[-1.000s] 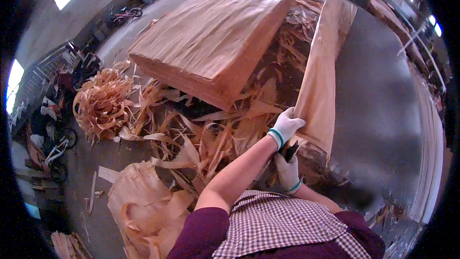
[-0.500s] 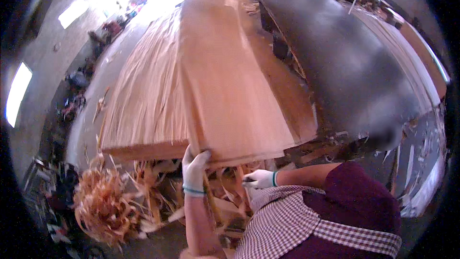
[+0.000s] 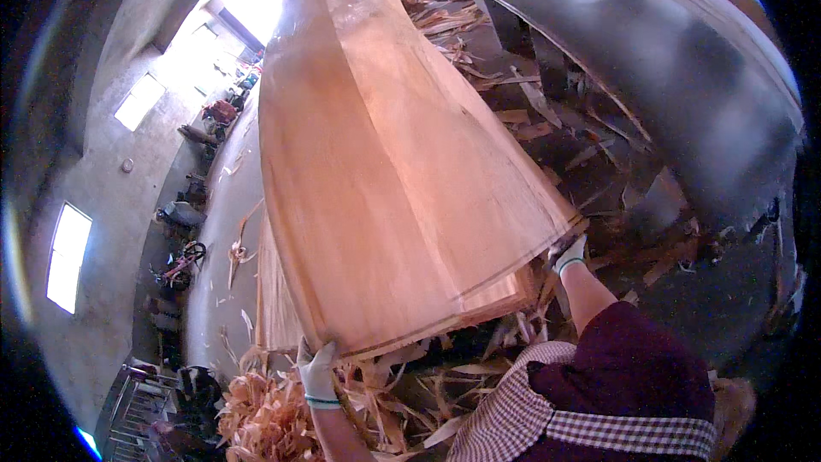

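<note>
A long, wide wood veneer sheet stretches away from me over a stack of veneer, whose near left edge shows below it. My left hand, in a white glove with a green cuff band, is closed on the sheet's near left corner, thumb on top. At the near right corner, my right hand, gloved the same way, grips the sheet's edge; its fingers are partly hidden under the veneer. Most of the stack is covered by the sheet.
A heap of curled wood shavings lies on the floor by my left forearm. To the right stands a large, dark, smooth panel, with veneer scraps strewn beside it. A bicycle stands near the left wall.
My right hand has moved right and up from near my waist to the sheet's right corner. The veneer sheet has spread leftward over the stack, and my left hand has come lower.
</note>
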